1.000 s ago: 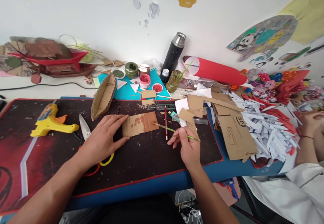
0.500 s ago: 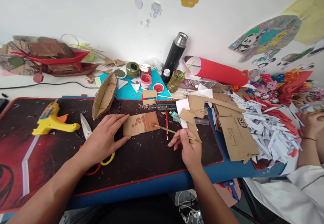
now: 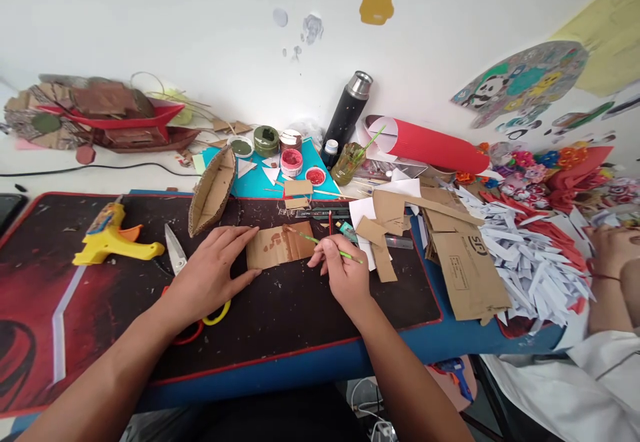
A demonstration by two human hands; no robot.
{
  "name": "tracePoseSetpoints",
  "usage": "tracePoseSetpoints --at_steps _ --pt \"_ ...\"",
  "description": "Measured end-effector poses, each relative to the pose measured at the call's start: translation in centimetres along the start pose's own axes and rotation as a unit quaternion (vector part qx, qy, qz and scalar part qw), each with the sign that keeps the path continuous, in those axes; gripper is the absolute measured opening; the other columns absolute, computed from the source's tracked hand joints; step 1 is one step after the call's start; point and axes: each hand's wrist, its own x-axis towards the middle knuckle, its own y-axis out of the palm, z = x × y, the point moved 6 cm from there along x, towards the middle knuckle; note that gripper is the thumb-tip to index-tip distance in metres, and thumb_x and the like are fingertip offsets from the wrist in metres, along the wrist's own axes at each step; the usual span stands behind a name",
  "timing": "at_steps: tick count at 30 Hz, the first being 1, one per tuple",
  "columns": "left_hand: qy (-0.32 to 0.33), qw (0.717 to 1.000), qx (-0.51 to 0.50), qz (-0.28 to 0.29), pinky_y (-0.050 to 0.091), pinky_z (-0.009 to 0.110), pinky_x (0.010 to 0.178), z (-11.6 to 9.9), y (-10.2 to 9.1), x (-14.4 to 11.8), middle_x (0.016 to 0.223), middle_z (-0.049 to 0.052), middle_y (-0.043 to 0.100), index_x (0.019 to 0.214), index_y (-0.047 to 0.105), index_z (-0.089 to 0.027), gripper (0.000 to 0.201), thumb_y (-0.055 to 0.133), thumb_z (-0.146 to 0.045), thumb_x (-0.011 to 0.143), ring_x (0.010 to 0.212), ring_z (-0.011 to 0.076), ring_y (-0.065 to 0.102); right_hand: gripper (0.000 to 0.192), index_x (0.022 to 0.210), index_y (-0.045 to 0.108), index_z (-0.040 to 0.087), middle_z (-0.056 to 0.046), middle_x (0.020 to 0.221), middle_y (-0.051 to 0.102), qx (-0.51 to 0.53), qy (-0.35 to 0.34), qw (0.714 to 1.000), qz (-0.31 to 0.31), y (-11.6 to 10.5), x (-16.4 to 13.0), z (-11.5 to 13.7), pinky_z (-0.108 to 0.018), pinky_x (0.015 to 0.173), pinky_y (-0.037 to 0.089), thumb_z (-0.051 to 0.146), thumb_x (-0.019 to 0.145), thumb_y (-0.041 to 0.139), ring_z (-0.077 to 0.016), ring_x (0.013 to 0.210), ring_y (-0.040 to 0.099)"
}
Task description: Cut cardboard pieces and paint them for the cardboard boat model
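Here, cardboard piece (image 3: 280, 245) between hands.

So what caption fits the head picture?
Right hand paints a cardboard piece with a brush; left hand steadies it.

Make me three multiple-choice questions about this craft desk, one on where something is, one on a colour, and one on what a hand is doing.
1. Where does the yellow glue gun lie?
A. On the dark mat, left of the scissors
B. Beside the black flask
C. On the blue sheet with the paint pots

2. What colour is the handle of the paintbrush?
A. Red
B. Green
C. White

3. What is the left hand doing?
A. Gripping the scissors
B. Lifting the cardboard boat
C. Resting flat at the edge of the cardboard piece

Answers:
1 A, it lies near the scissors.
2 B, the shaft in the right hand is green.
3 C, its fingers touch the piece's left edge.
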Motion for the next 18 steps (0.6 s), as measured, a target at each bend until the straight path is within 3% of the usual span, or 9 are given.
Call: tracePoseSetpoints --at_steps 11,18 --pt "0.02 1.0 0.009 -0.007 0.05 0.061 0.118 -0.1 0.1 0.0 0.146 0.019 0.069 0.161 0.055 -0.018 0.069 0.063 -0.054 0.103 0.134 0.0406 0.062 0.047 0.089 0.071 0.025 -0.003 0.071 0.078 -0.009 -0.01 1.0 0.004 0.4 0.0 0.5 -0.028 0.053 0.053 0.058 0.116 0.05 -0.0162 0.053 0.066" --pt "0.018 1.0 0.009 -0.005 0.05 0.061 0.118 -0.1 0.0 -0.1 0.146 0.02 0.069 0.161 0.054 -0.017 0.07 0.064 -0.055 0.103 0.134 0.0409 0.062 0.042 0.089 0.072 0.024 -0.002 0.067 0.075 -0.002 -0.009 1.0 0.005 -0.5 -2.4 0.5 -0.027 0.053 0.054 0.049 0.117 0.052 -0.0171 0.055 0.068"
